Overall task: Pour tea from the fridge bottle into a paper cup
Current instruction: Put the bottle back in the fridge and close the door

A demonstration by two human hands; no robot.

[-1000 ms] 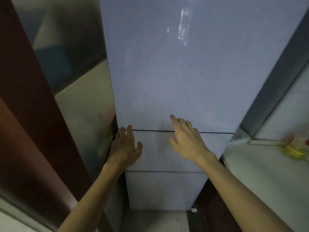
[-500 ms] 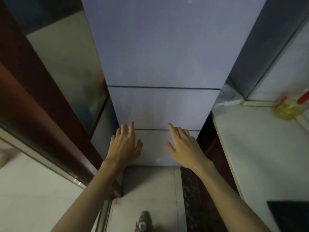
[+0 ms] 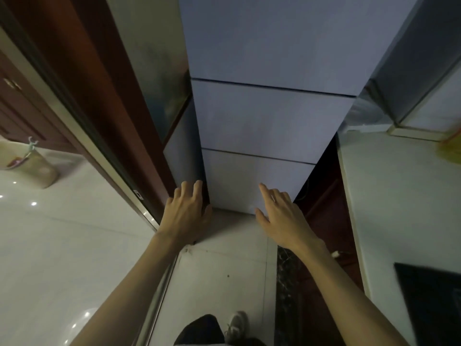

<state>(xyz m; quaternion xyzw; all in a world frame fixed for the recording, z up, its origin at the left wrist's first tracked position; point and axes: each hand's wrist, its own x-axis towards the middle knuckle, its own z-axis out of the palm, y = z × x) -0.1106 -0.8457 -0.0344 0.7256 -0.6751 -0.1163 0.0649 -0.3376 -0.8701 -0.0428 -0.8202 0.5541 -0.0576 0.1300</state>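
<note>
Head view, angled steeply down: a tall pale-grey fridge (image 3: 262, 116) was shown at twelve o'clock. Its front was divided by two dark seams into an upper door and two lower panels, all closed.

Both bare arms were stretched toward the lowest panel. The left hand (image 3: 184, 211), at seven o'clock of that panel, was held with fingers loosely bent at the fridge's left front corner. Nothing was gripped, and whether the edge was touched could not be told. The right hand (image 3: 279, 216), at five o'clock of the panel, was held open and empty, fingers spread and straight, just before the panel's face.

The tea bottle was not seen anywhere and was judged to be shut inside the fridge. No paper cup was seen either.

A pale table (image 3: 399, 196) was placed at three o'clock, with a blurred yellow object (image 3: 449, 148) at its far edge and a dark slab (image 3: 429, 303) at four o'clock. A brown wooden frame (image 3: 99, 96) was seen at ten o'clock, a tied sack (image 3: 27, 166) on the glossy floor (image 3: 62, 245) at nine o'clock, and a shoe (image 3: 237, 325) at six o'clock.

The step in hand was judged to be the first one: getting the fridge opened. For the next move, an edge or seam would have to be found and pulled, probably at the upper door, where a bottle would more likely be kept.
</note>
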